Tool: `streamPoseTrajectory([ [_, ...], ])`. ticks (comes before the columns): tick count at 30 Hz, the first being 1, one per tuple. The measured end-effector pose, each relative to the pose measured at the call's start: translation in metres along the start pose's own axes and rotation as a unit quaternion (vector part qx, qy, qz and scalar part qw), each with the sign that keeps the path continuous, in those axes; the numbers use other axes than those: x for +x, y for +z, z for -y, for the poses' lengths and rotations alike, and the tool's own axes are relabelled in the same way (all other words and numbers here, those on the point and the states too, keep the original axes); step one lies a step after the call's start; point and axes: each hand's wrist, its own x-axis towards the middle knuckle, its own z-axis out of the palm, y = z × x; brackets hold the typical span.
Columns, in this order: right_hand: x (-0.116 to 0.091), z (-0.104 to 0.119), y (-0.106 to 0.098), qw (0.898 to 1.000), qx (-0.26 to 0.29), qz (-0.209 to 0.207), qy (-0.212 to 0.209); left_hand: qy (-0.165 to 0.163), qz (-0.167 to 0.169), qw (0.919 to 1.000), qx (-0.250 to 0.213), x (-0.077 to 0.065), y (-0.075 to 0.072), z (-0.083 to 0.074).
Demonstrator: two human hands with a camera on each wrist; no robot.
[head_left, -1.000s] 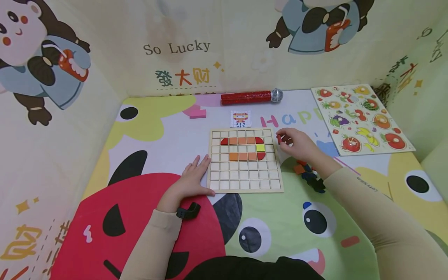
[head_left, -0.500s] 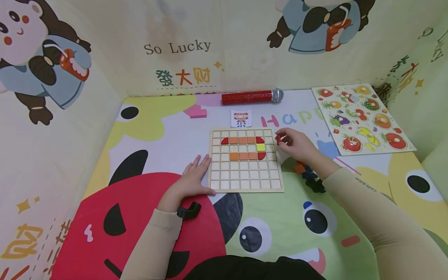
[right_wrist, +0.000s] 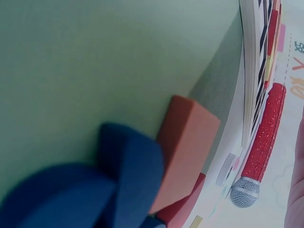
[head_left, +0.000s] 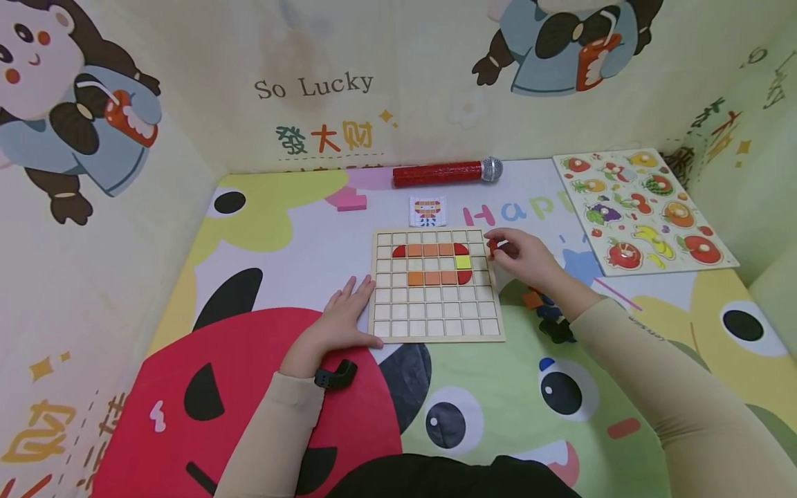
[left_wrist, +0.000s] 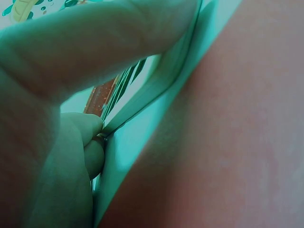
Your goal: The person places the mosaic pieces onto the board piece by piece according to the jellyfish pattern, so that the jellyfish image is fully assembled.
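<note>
A square wooden grid board (head_left: 436, 311) lies in the middle of the head view. Set into its upper rows are red corner tiles, several orange tiles and one yellow tile (head_left: 463, 262). My left hand (head_left: 339, 318) lies with fingers spread along the board's left edge, thumb at the lower left corner. In the left wrist view, fingers touch the side of the board (left_wrist: 142, 97). Just over the right edge, near the top, my right hand (head_left: 526, 256) pinches a small red block (head_left: 492, 247) between thumb and fingertips.
A pile of dark blue, black and orange blocks (head_left: 533, 300) sits beneath my right forearm. Behind the board lie a small pattern card (head_left: 428, 211), a red microphone (head_left: 438, 173) and a pink block (head_left: 351, 203). A fruit puzzle board (head_left: 654, 211) rests at the back right.
My right hand has shifted slightly left with the red block, bringing it to the board's right edge. The left hand and the tiles in the grid have stayed put.
</note>
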Motion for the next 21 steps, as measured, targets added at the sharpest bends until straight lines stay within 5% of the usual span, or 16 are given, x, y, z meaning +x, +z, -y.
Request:
streamPoseTrajectory([
  [21, -0.0001, -0.0010, 0.0031, 0.997, 0.053, 0.011, 0.054, 0.001, -0.003, 1.0000, 0.000, 0.0002, 0.0006, -0.0003],
])
